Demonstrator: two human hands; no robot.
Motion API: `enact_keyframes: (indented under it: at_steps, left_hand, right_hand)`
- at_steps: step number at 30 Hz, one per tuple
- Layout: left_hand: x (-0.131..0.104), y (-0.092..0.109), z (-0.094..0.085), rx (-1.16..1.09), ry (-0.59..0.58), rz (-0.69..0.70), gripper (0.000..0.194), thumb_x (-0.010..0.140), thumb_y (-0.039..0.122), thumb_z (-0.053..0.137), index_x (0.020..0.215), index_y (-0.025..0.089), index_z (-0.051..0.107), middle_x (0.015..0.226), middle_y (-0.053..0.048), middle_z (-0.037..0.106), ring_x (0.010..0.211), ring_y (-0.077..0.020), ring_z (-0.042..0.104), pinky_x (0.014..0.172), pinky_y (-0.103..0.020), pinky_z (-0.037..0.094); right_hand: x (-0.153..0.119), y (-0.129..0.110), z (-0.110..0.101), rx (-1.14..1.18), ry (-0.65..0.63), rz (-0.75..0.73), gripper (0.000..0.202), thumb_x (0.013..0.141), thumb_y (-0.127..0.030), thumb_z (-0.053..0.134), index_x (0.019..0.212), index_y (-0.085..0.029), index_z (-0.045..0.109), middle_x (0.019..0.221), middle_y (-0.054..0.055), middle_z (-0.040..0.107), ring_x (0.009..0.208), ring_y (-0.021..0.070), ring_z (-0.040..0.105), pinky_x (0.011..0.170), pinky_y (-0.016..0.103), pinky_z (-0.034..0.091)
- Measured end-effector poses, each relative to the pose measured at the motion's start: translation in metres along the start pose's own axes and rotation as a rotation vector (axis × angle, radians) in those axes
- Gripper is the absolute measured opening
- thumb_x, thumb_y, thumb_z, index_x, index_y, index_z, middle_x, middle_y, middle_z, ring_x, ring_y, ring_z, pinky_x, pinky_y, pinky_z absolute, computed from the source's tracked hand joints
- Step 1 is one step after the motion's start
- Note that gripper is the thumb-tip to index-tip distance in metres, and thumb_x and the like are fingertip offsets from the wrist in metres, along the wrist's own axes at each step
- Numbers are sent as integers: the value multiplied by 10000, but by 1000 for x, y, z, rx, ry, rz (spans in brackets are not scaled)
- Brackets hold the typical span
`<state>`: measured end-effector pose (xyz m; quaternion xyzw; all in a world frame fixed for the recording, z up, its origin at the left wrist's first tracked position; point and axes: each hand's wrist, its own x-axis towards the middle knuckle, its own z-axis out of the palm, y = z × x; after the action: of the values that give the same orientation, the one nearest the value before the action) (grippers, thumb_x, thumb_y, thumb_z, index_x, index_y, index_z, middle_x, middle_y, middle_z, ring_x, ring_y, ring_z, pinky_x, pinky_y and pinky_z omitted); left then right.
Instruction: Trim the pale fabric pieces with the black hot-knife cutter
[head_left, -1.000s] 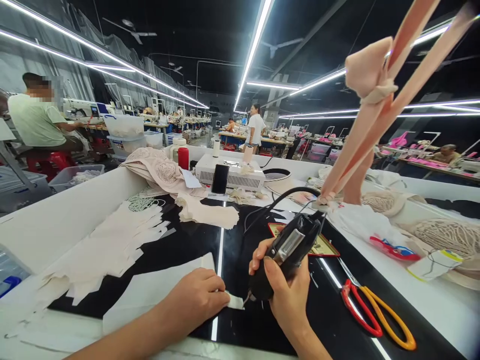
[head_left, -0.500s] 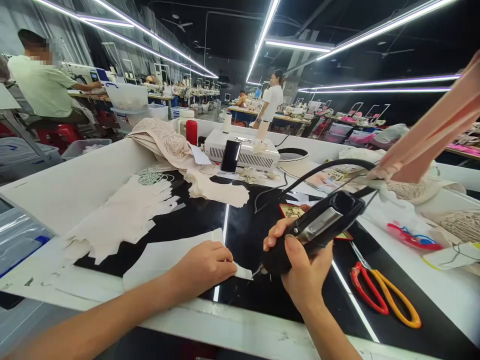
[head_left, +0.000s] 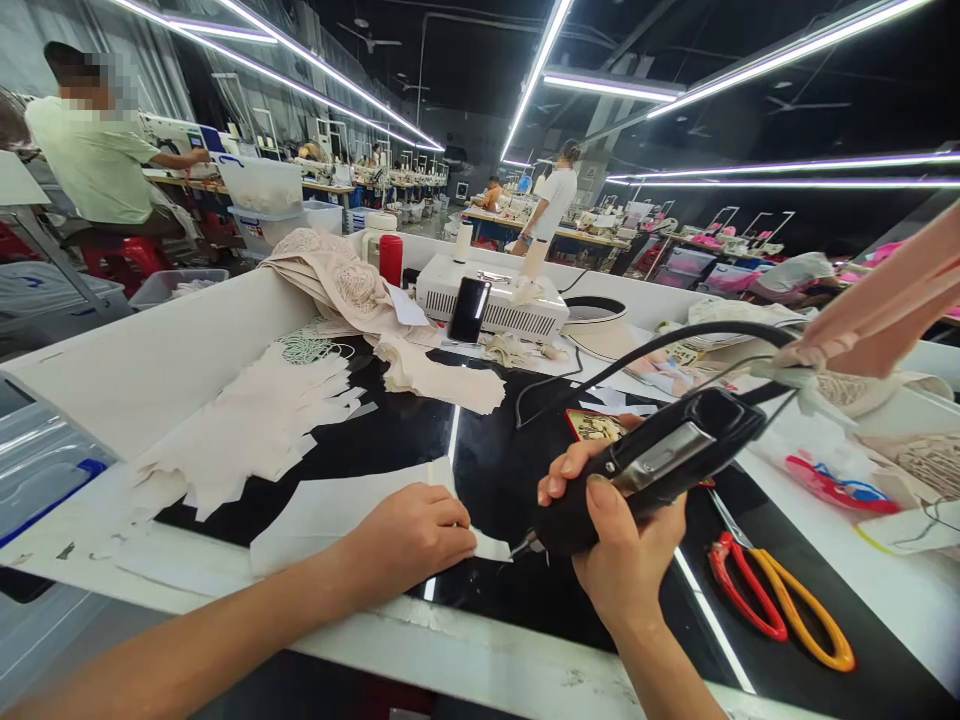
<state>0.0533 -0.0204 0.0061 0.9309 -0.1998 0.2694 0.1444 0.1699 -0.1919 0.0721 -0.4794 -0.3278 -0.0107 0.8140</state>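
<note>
My left hand [head_left: 424, 530], fingers curled together, presses on a flat white piece of cloth or paper [head_left: 322, 510] near the front edge of the black work surface [head_left: 502, 450]. A narrow end of that piece sticks out to the right past my fingertips. My right hand [head_left: 622, 540] is wrapped round a black corded power tool [head_left: 667, 460]. The tool tilts downward, and its thin metal tip is at or just beside the piece's narrow end; contact is hard to make out.
Scissors [head_left: 780, 600] with red and orange handles lie at the right. Cream cut pieces [head_left: 240, 420] are piled at the left, with another stack [head_left: 442, 375] behind. A phone [head_left: 469, 308] leans against a white box [head_left: 517, 310]. Pink cloth [head_left: 892, 290] hangs by the cord.
The view has shifted slightly, so the scene sits a little further right. The tool's rear end has swung slightly right and down. Both hands keep their holds.
</note>
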Motion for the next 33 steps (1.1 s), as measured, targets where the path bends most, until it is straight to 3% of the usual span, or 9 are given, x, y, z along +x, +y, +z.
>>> enact_keyframes:
  at_steps: [5, 11, 18, 33]
  left_hand:
    - [-2, 2, -3, 2, -46, 3, 185, 1052, 124, 594, 914, 180, 703, 904, -19, 707, 829, -148, 654, 782, -285, 528]
    - [-5, 4, -3, 16, -43, 38, 166, 1025, 74, 604, 916, 170, 682, 927, -21, 721, 860, -149, 664, 805, -272, 543]
    - [-6, 7, -2, 86, -46, 68, 194, 1041, 92, 582, 880, 166, 661, 897, -23, 713, 831, -161, 648, 806, -296, 550]
    - [-7, 10, 1, 111, 10, 76, 197, 1047, 134, 593, 860, 176, 639, 889, -20, 681, 832, -151, 645, 795, -286, 532]
  right_hand:
    - [1, -1, 2, -15, 13, -4, 285, 886, -272, 792, 1053, -294, 562, 832, -43, 667, 616, 140, 638, 532, 303, 579]
    - [2, -3, 3, -23, 17, 3, 283, 882, -269, 786, 1044, -286, 554, 824, -41, 664, 611, 139, 637, 529, 302, 581]
    - [7, 0, 21, 4, 57, 11, 469, 867, -305, 781, 1271, -315, 544, 795, -57, 650, 582, 139, 615, 528, 303, 565]
    - [2, 12, 31, -28, 28, 48, 467, 880, -331, 766, 1272, -336, 512, 818, -60, 642, 613, 138, 614, 590, 326, 573]
